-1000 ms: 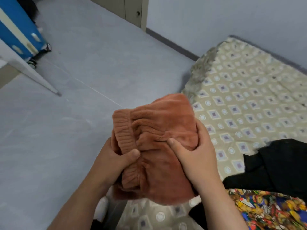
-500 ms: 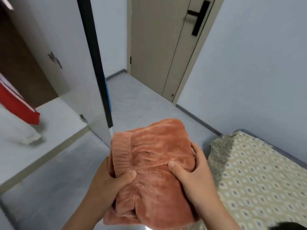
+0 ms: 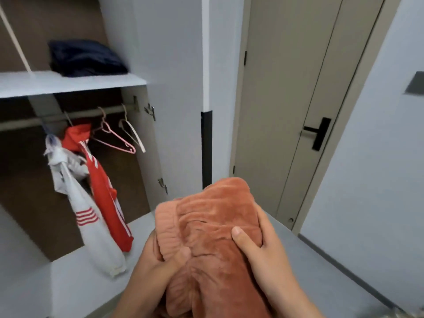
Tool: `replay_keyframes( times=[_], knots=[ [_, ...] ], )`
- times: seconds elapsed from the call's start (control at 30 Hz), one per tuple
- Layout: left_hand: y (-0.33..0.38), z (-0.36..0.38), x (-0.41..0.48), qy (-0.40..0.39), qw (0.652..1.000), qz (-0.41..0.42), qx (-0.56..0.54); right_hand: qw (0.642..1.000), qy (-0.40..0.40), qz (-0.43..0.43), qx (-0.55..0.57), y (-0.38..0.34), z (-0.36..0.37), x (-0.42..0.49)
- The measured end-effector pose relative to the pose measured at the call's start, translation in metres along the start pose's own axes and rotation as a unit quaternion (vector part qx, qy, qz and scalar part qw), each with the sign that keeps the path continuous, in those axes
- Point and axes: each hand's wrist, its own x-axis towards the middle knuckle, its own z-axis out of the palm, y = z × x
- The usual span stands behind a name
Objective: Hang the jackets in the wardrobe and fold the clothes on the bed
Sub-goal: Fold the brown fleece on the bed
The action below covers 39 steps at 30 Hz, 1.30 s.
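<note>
Two jackets (image 3: pixel 91 191) hung on wardrobe rail (image 3: pixel 68 115); dark pile shelved. Left hand (image 3: pixel 158 265), right hand (image 3: pixel 263 249) both clutching folded rust fleece (image 3: pixel 213 226); shelving left.

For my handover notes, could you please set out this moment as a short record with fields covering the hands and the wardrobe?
held item: folded orange fleece garment, held between both hands
left hand: grips the garment's left edge, thumb on top
right hand: grips its right side, thumb on top
rail: red jacket and white jacket hanging; pink hanger and white hanger empty
shelf: folded dark garment on it
room door: closed
</note>
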Motion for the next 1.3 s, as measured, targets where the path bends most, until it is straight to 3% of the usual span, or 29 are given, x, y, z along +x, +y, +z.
replay_keyframes(
  times=[0.27,0.4,0.53,0.87,1.3],
  knots=[
    [0.06,-0.052,0.1,0.146,0.985,0.087,0.031,0.991,-0.113,-0.069,0.029,-0.038,0.053,0.143],
    [0.088,-0.092,0.124,0.223,0.964,0.128,0.062,0.97,-0.202,-0.13,0.028,-0.068,0.099,0.194],
    [0.117,-0.134,0.143,0.284,0.945,0.158,0.019,0.947,-0.255,-0.185,0.069,-0.099,0.167,0.238],
    [0.171,-0.242,0.225,0.26,0.933,0.248,-0.012,0.933,-0.205,-0.284,0.086,-0.15,0.289,0.308],
    [0.22,-0.336,0.352,0.142,0.956,0.249,-0.054,0.93,-0.157,-0.322,0.085,-0.193,0.371,0.403]
  ],
)
